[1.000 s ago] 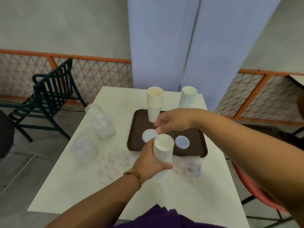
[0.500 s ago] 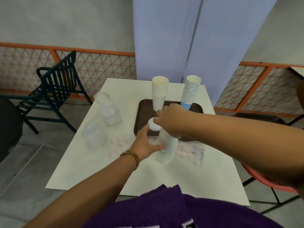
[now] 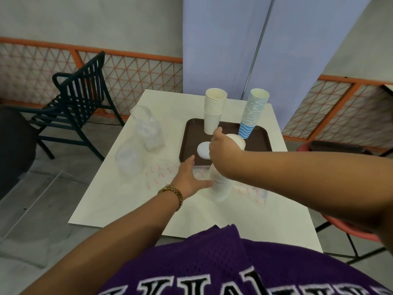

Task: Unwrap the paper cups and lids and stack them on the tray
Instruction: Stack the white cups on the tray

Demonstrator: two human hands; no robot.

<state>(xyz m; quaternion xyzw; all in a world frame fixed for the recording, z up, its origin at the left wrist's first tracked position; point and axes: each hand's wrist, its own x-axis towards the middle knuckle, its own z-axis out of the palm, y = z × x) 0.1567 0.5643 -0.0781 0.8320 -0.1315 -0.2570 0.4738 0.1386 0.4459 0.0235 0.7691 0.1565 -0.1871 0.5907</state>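
The tray (image 3: 262, 141) sits at the back of the surface (image 3: 131, 209). Two stacks of cups stand on the tray's far side, the plain stack (image 3: 213, 111) left of the striped stack (image 3: 253, 113). A pile of lids (image 3: 203, 150) lies on the tray near its front. Two plastic bags (image 3: 138, 143) lie left of the tray. A chair (image 3: 78, 103) stands on the floor, left of the surface.

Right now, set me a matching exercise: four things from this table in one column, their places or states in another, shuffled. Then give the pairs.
Things:
1. plain white cup stack
2. blue-patterned cup stack
3. stack of lids
4. clear wrappers

Places or states:
A. gripped by the right hand
B. far right of the tray
C. on the table left of the tray
D. far left of the tray

Pairs: 1-D, 2-B, 3-A, 4-C
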